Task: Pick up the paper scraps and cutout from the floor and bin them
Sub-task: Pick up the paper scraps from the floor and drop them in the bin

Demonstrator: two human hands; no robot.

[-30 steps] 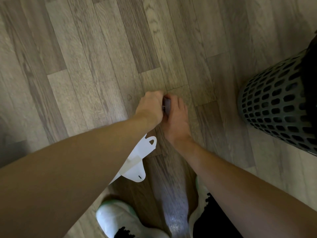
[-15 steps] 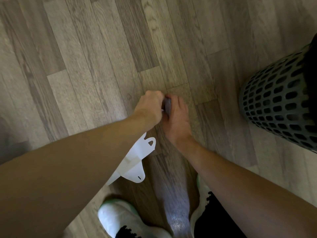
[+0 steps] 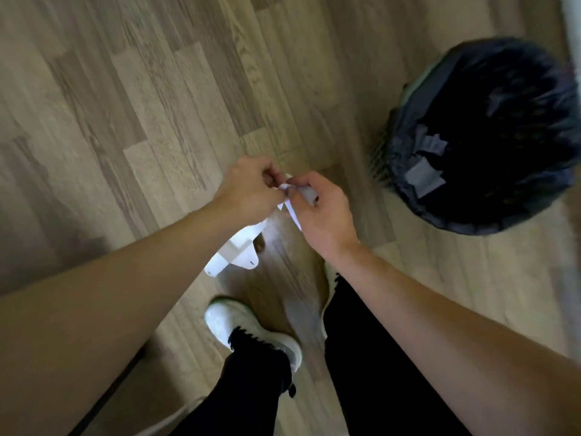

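Paper scraps [image 3: 290, 201]: pinched between both my hands, above the floor [image 3: 141, 105].
Left hand [image 3: 251, 190]: fingers closed on the scraps.
Right hand [image 3: 323, 212]: gripping them too.
Cutout [image 3: 235, 253]: hanging below my left wrist.
Bin [image 3: 484, 136]: to my right, black-lined, scraps inside.

Hands: my left hand [image 3: 251, 190] and right hand [image 3: 320, 212] meet in the middle, fingertips touching around small paper scraps [image 3: 290, 202].
Cutout: the cutout [image 3: 234, 258] sits below my left hand, partly hidden by the forearm; I can't tell if it's held or on the floor [image 3: 125, 105].
Bin: the bin [image 3: 490, 136] stands on the floor to the right of and beyond my hands, with scraps inside.
Feet: my shoe [image 3: 248, 328] is below the cutout, nearest to me.
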